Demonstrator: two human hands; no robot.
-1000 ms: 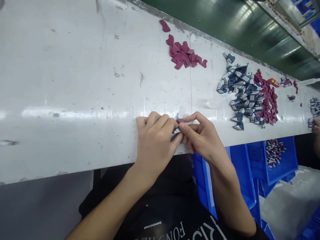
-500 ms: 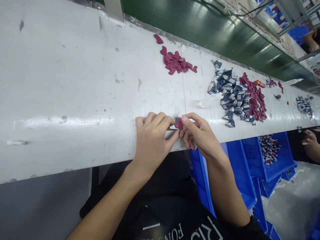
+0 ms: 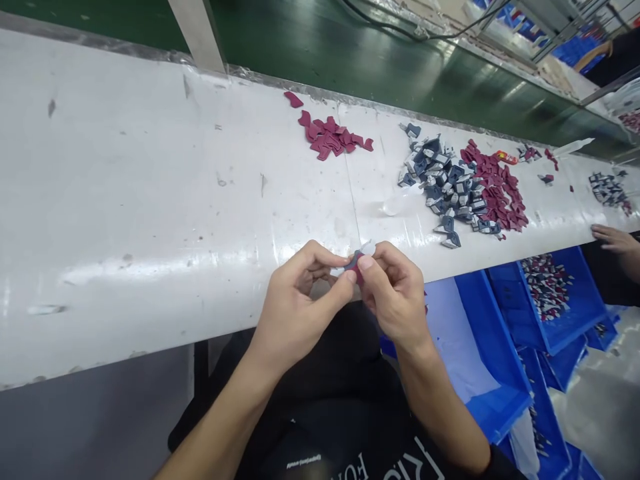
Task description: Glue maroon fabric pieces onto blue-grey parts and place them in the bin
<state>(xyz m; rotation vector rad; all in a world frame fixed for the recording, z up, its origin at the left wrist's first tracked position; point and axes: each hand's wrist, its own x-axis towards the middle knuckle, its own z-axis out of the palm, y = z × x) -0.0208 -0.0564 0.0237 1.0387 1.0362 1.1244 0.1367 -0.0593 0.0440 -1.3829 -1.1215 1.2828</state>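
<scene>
Two bare hands meet at the near edge of the surface (image 3: pixel 150 220), both on one small piece (image 3: pixel 358 261) with a maroon face, a dark blue edge and whitish ends. The left hand (image 3: pixel 295 307) has its grip pinched on the piece, thumb against forefinger; the right hand (image 3: pixel 397 293) pinches it too, thumb laid on the face. I can't tell whether the piece touches the surface. From where I stand, the step looks like pressing maroon onto dark blue; continuing would call for a steady left pinch and even right-thumb pressure, since a part this small could slip.

Below the surface, to the right, stand blue containers. The near bin (image 3: pixel 473 310) holds a white sheet spread along its inside. Beyond it, a second bin (image 3: pixel 587 287) carries a heap of small maroon, white and dark pieces, while a lower bin (image 3: pixel 555 460) has a few along its side.

Farther back on the surface lies a dark blue and white pile (image 3: pixel 445 180), with maroon pads (image 3: pixel 500 193) touching its right side. A smaller maroon heap (image 3: pixel 333 137) sits to the left, near the far edge.
</scene>
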